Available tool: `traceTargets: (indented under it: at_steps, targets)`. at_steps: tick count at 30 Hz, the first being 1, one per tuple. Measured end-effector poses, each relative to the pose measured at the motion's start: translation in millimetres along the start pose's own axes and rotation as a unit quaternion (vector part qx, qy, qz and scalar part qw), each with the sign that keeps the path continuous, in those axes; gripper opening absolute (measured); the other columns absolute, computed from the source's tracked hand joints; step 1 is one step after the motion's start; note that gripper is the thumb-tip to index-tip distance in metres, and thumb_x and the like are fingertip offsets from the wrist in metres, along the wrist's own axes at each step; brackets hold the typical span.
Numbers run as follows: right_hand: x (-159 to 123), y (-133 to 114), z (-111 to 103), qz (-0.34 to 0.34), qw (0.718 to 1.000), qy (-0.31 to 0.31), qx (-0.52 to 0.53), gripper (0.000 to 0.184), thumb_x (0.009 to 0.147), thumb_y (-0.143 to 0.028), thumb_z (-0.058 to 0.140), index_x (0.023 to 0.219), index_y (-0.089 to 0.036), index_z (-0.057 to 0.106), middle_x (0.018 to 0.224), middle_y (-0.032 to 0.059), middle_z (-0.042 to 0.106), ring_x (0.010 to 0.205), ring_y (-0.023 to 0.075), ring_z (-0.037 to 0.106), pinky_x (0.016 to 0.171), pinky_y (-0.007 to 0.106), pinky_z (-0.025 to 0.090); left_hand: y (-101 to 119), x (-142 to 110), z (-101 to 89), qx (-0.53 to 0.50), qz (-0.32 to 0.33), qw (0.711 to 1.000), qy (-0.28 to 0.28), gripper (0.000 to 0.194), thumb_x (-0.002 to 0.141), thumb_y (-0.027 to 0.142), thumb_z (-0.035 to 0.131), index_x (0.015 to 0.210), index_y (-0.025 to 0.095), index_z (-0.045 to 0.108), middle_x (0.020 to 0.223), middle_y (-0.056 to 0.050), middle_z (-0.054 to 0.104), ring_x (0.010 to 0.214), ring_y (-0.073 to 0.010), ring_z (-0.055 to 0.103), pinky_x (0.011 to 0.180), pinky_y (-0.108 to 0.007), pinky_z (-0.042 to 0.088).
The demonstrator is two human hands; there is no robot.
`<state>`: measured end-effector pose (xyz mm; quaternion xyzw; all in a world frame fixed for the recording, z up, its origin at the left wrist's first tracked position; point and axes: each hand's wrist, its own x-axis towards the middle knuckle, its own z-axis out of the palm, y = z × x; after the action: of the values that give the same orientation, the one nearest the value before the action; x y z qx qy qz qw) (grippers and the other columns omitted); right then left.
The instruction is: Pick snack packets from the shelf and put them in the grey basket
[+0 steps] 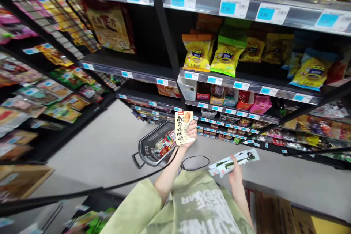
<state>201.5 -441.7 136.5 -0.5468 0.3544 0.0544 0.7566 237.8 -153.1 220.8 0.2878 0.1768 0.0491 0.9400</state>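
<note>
My left hand [191,134] is raised in front of me, fingers closed on a cream snack packet [183,127] with dark printed characters, held upright. Lower and to the right, my right hand [235,173] grips a long white and green packet [233,162] lying nearly flat. Just beyond the left hand, a black shopping basket [145,148] sits on the grey floor with several colourful snack packs in it. A pale green sleeve and printed shirt [192,204] fill the bottom middle.
Dark shelves of snack bags with blue price tags line the left side and the back, with yellow bags [197,53] at mid height. A black cable [195,162] loops over the floor. Cardboard boxes [276,214] stand at the lower right.
</note>
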Motion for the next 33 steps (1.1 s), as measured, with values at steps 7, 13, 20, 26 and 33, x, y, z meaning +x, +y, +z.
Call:
traceTargets:
  at_steps: [7, 13, 20, 26, 33]
  targets:
    - [8.1, 4.3, 4.0, -0.022, 1.0, 0.014, -0.011, 0.041, 0.053, -0.043, 0.088, 0.083, -0.026, 0.065, 0.079, 0.0008, 0.075, 0.079, 0.0274, 0.073, 0.068, 0.038, 0.06, 9.3, 0.7, 5.3, 0.16, 0.017, 0.986, -0.046, 0.021, 0.098, 0.041, 0.057, 0.096, 0.02, 0.061, 0.056, 0.008, 0.036, 0.042, -0.0085, 0.03, 0.046, -0.023, 0.028]
    - [4.6, -53.3, 94.1, -0.189, 0.98, 0.018, 0.062, 0.064, 0.052, -0.04, 0.094, 0.106, -0.017, 0.069, 0.105, 0.0066, 0.078, 0.096, 0.0269, 0.073, 0.084, 0.041, 0.062, 66.1, 23.7, 18.9, 0.599, 0.225, 0.769, -0.005, 0.058, 0.087, 0.047, 0.072, 0.139, 0.024, 0.061, 0.057, 0.005, 0.056, 0.06, -0.0204, 0.06, 0.067, -0.026, 0.039]
    - [-33.0, -149.2, 261.3, -0.372, 0.903, -0.085, 0.196, 0.057, 0.059, -0.04, 0.092, 0.102, -0.015, 0.065, 0.093, 0.0053, 0.077, 0.085, 0.0221, 0.074, 0.084, 0.04, 0.064, 133.2, 92.2, 42.3, 0.824, 0.304, 0.471, 0.081, 0.063, 0.1, 0.044, 0.051, 0.153, 0.011, 0.046, 0.079, -0.014, 0.074, 0.079, -0.0307, 0.073, 0.074, -0.031, 0.044]
    - [-52.6, -172.5, 369.9, -0.465, 0.857, -0.129, 0.18, 0.047, 0.066, -0.05, 0.087, 0.091, -0.015, 0.068, 0.088, 0.0079, 0.078, 0.084, 0.0259, 0.077, 0.08, 0.039, 0.065, 151.0, 114.7, 40.3, 0.893, 0.259, 0.356, 0.094, 0.051, 0.105, 0.037, 0.038, 0.151, 0.017, 0.046, 0.09, -0.018, 0.078, 0.087, -0.0342, 0.077, 0.076, -0.036, 0.05]
    - [-46.1, -142.5, 438.9, -0.517, 0.833, -0.177, 0.092, 0.047, 0.069, -0.052, 0.084, 0.092, -0.013, 0.07, 0.083, 0.0117, 0.079, 0.082, 0.0267, 0.077, 0.083, 0.04, 0.063, 159.4, 110.1, 27.1, 0.9, 0.268, 0.34, 0.055, 0.042, 0.105, 0.029, 0.036, 0.14, 0.018, 0.055, 0.088, -0.017, 0.078, 0.088, -0.0335, 0.077, 0.075, -0.037, 0.053]
